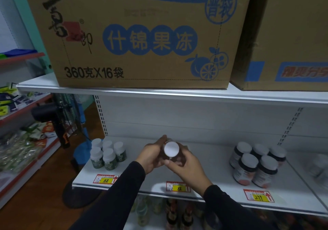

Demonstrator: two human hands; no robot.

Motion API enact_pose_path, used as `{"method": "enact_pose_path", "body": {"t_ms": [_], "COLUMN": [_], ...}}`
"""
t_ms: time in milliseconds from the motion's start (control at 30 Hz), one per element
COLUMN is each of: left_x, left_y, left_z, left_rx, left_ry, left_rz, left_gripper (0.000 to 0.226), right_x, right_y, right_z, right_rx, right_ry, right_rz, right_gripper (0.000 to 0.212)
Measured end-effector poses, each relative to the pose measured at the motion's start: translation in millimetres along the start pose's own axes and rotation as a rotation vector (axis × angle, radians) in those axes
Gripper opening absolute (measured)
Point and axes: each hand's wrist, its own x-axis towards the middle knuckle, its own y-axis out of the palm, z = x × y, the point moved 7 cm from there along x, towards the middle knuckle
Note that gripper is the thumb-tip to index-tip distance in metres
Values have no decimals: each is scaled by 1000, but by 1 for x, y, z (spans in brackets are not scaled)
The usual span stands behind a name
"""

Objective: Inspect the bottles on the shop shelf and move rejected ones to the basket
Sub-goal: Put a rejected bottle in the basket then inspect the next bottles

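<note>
Head view: a dark bottle point(173, 156) with a white cap is held above the middle of the shop shelf point(204, 160), tilted so the cap faces the camera, presumably so that it can be looked over. It is gripped from both sides: the left hand point(150, 156) is curled round its far side, and the right hand point(184, 166) is wrapped round its near side. Green bottles point(106, 156) are grouped at the shelf's left end, dark bottles point(255, 164) at its right. No basket is seen.
</note>
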Motion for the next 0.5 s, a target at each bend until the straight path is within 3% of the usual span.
{"method": "enact_pose_path", "body": {"t_ms": [133, 233, 367, 500], "left_x": [3, 1, -3, -6], "left_y": [-2, -1, 4, 9], "left_z": [-3, -14, -25, -26], "left_rx": [6, 43, 149, 247], "left_ry": [51, 196, 390, 488], "left_rz": [29, 89, 205, 235], "left_gripper": [32, 21, 47, 50], "right_x": [0, 1, 5, 11], "right_y": [1, 1, -3, -7], "right_z": [-4, -14, -19, -20], "right_rx": [21, 38, -31, -45], "right_ry": [9, 33, 15, 1], "right_rz": [19, 30, 23, -9], "right_gripper": [47, 52, 52, 47]}}
